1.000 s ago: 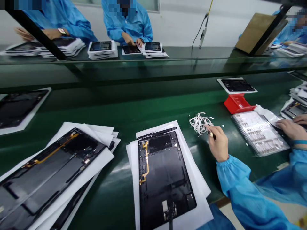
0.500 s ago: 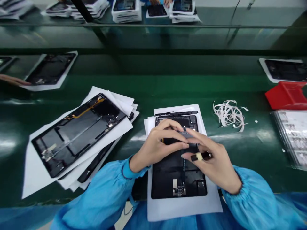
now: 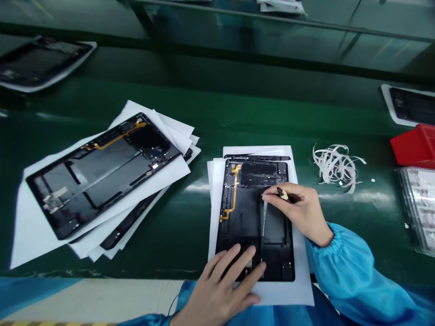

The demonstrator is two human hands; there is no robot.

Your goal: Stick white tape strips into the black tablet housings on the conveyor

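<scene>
- Your L hand [image 3: 220,290]: open, fingers spread, resting on near end of black tablet back housing [image 3: 254,217]
- Your R hand [image 3: 299,210]: closed, pinching thin clear strip [image 3: 264,217] that runs down housing; small blk/tan item [image 3: 282,194] in fingers, can't tell what
- Housing: on white paper sheets [image 3: 301,290], mid green counter [image 3: 204,113]; amber flex cable [image 3: 234,194] along its L side
- L of it: 2nd housing [image 3: 102,172] on paper pile
- R: curled white strips [image 3: 336,165], red tray [image 3: 416,145], clear plastic tray [image 3: 419,208]

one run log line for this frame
left hand: flat on tablet back panel | right hand: pinching thin pale strip over panel | nearby: white strip pile
</scene>
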